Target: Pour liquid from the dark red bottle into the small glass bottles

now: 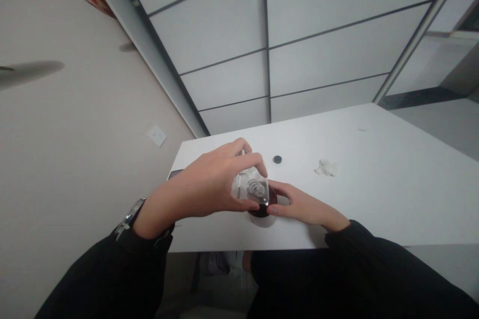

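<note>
My left hand is closed round a clear plastic bottle, tilted so that its threaded mouth points down over a small cup. The cup holds dark red liquid and stands on the white table near its front edge. My right hand rests on the table with its fingers wrapped round the cup's right side. A watch sits on my left wrist, and both arms wear black sleeves.
A small black cap lies on the table just beyond the hands. A crumpled white tissue lies further right. A dark flat object shows at the table's left edge. A wall socket is on the left wall.
</note>
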Demonstrator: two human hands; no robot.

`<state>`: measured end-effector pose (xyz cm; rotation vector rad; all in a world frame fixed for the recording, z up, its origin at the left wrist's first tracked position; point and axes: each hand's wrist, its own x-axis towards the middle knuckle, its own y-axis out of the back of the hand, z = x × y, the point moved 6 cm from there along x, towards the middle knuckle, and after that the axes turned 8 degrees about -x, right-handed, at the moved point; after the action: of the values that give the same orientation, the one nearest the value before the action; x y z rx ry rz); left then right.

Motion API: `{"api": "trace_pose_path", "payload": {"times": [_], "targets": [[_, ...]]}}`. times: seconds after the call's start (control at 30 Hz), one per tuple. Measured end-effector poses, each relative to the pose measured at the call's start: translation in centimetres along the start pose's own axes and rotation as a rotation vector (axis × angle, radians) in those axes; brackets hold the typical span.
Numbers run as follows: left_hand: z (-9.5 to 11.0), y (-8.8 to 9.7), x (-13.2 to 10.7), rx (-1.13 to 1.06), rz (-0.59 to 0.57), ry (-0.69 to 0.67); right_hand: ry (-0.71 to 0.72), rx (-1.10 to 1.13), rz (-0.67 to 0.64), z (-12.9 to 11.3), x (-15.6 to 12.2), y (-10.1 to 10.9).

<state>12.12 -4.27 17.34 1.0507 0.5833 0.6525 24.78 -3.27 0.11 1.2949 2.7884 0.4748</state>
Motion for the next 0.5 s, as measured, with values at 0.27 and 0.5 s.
{"api": "trace_pose_path", "payload": {"times": [0.27, 0.5], "targets": [[-2.4, -0.7, -1.0, -0.232, 0.088, -0.003, 0.009, 0.045, -0.02, -0.3, 0.1, -0.1], [-3.8, -1.3, -1.3, -0.343, 0.135, -0.047, -0.002, 0.037, -0.024, -0.2, 0.1, -0.1]]}}
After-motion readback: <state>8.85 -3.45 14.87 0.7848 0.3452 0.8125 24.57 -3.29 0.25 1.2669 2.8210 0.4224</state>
